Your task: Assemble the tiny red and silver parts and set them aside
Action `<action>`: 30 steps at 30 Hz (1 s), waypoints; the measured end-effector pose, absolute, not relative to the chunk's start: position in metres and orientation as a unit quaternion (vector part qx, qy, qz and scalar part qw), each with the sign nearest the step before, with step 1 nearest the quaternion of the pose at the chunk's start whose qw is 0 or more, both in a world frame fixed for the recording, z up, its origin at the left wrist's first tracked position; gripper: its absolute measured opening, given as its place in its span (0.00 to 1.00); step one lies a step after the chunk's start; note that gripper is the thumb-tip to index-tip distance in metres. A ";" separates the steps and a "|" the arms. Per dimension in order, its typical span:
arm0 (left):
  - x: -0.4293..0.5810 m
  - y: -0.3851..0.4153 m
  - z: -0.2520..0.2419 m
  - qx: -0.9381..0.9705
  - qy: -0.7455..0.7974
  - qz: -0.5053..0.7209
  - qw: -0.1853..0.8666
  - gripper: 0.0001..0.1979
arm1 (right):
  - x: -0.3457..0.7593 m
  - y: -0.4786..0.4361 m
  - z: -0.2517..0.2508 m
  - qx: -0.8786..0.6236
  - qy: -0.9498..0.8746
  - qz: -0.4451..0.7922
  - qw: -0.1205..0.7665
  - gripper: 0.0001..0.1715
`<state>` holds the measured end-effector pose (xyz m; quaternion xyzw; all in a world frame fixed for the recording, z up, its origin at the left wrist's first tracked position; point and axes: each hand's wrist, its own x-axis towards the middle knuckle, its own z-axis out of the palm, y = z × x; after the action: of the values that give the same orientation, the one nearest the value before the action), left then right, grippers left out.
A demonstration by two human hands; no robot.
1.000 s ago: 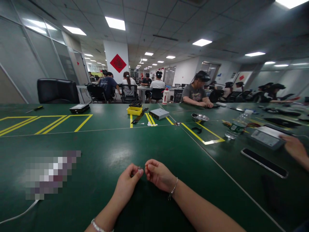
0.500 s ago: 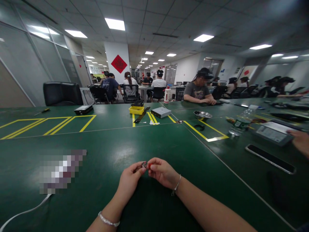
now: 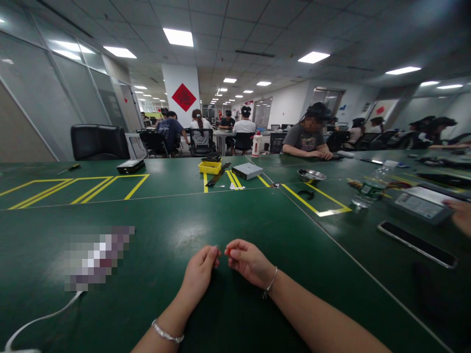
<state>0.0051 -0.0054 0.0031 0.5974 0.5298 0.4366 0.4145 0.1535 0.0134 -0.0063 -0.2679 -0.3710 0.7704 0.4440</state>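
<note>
My left hand [image 3: 200,272] and my right hand [image 3: 248,260] rest close together on the green table [image 3: 162,230], both with fingers curled into a pinch. The left fingertips hold a tiny dark piece [image 3: 217,248]. Between the right fingertips shows a small red bit [image 3: 228,252]. I cannot make out what either piece is. A narrow gap separates the two hands. Each wrist wears a thin bracelet.
A pixelated object [image 3: 97,257] with a white cable [image 3: 40,318] lies at left. Farther back are a yellow tray [image 3: 210,167], a grey box [image 3: 247,170] and a metal bowl [image 3: 311,175]. At right lie a phone [image 3: 417,243], a water bottle [image 3: 370,188] and another person's hand [image 3: 461,215].
The two hands touched fingertips half a second ago and now sit slightly apart. The view has shifted a little, so everything sits a bit more to the right.
</note>
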 end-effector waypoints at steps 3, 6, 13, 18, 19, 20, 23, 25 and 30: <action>0.004 -0.005 0.002 0.591 0.514 0.443 0.436 0.17 | 0.154 0.014 -0.007 -0.264 -0.372 0.770 0.446 0.13; 0.004 -0.003 0.002 0.582 0.514 0.442 0.449 0.17 | 0.154 0.014 -0.005 -0.274 -0.369 0.769 0.444 0.10; 0.004 -0.002 0.000 0.573 0.518 0.448 0.450 0.08 | 0.153 0.014 -0.006 -0.276 -0.367 0.774 0.435 0.08; 0.005 -0.003 0.001 0.590 0.521 0.444 0.429 0.05 | 0.155 0.014 -0.006 -0.260 -0.379 0.772 0.439 0.10; 0.005 -0.003 0.002 0.592 0.518 0.444 0.428 0.05 | 0.156 0.014 -0.006 -0.258 -0.381 0.772 0.439 0.10; 0.005 -0.003 0.003 0.595 0.515 0.445 0.428 0.04 | 0.156 0.014 -0.006 -0.255 -0.384 0.772 0.437 0.11; 0.005 -0.004 0.006 0.603 0.513 0.442 0.421 0.04 | 0.156 0.015 -0.008 -0.253 -0.392 0.770 0.435 0.12; 0.005 -0.005 0.007 0.604 0.522 0.439 0.412 0.05 | 0.155 0.015 -0.009 -0.258 -0.389 0.767 0.439 0.12; 0.003 -0.004 0.003 0.595 0.535 0.430 0.418 0.08 | 0.152 0.015 -0.006 -0.267 -0.384 0.768 0.438 0.08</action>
<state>0.0030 -0.0037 0.0027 0.5951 0.5346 0.4304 0.4181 0.1519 0.0147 -0.0056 -0.2666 -0.3836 0.7679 0.4383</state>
